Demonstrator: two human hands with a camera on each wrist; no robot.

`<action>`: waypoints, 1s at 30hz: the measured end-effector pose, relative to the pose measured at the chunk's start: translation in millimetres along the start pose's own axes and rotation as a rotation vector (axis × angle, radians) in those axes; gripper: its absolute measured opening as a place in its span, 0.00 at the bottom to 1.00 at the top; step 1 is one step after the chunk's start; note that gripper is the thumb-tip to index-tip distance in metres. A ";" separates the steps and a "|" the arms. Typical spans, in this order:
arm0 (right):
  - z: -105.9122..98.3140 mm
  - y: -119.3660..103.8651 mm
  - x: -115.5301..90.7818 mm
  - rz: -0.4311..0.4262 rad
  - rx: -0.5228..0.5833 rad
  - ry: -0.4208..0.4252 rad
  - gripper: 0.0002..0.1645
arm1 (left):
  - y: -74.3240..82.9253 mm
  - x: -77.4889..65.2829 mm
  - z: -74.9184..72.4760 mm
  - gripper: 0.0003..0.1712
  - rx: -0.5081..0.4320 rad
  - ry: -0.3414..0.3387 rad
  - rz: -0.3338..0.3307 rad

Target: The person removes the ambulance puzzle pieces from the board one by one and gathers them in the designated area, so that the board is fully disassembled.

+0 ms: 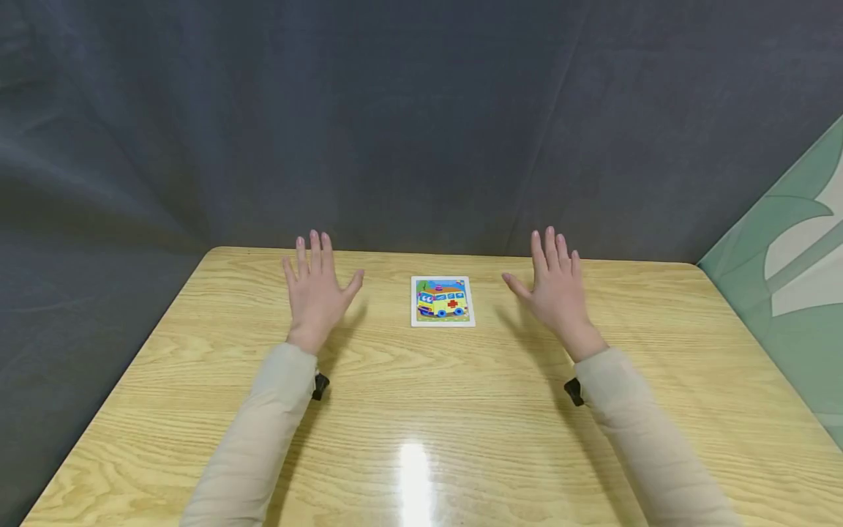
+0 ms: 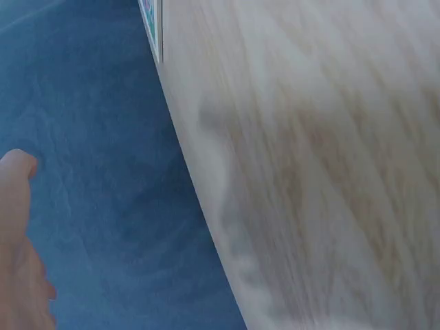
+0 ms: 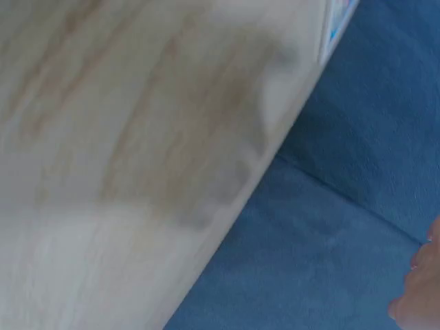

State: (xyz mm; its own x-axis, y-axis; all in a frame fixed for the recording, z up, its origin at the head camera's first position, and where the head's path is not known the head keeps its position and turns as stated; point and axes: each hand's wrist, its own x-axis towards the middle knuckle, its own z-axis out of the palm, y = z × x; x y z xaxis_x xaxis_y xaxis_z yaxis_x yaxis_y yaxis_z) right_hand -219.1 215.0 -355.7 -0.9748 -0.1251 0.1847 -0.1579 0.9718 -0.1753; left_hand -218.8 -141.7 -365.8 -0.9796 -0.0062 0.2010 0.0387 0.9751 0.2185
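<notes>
A small square picture puzzle [image 1: 443, 301] with a white frame lies flat on the table, showing a yellow ambulance with a red cross. To its left, the left hand [image 1: 317, 293] is held above the tabletop with fingers straight and thumb spread. On the other side, the right hand [image 1: 556, 294] mirrors it, palm down, fingers extended. Neither hand touches the puzzle. Only a corner of the puzzle [image 2: 152, 27] enters the left wrist view, with part of the left hand [image 2: 19, 254] at the edge. The right wrist view catches the puzzle's corner [image 3: 335, 27] and some right-hand fingertips [image 3: 421, 289].
The wooden table [image 1: 369, 395] has its far edge against a dark cloth backdrop [image 1: 408, 132]. At the right stands a green and white patterned panel [image 1: 790, 263]. A small black device [image 1: 320, 386] sits at the left wrist, and a similar device [image 1: 574, 391] at the right.
</notes>
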 end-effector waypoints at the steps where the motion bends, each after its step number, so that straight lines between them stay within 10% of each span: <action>1: 2.2 -1.6 0.2 -0.009 -0.007 -0.010 0.53 | 1.9 -0.2 0.7 0.52 0.003 -0.012 0.005; 30: 53.2 -37.1 8.1 -0.302 -0.075 -0.383 0.38 | 64.9 2.7 49.4 0.39 0.002 -0.458 0.266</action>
State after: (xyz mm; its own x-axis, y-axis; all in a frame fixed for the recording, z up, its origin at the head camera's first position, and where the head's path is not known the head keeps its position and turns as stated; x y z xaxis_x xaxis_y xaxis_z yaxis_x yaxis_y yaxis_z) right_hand -229.6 167.3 -399.2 -0.8776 -0.4538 -0.1548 -0.4438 0.8910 -0.0956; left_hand -228.7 -67.4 -398.3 -0.9218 0.3386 -0.1889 0.2978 0.9303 0.2144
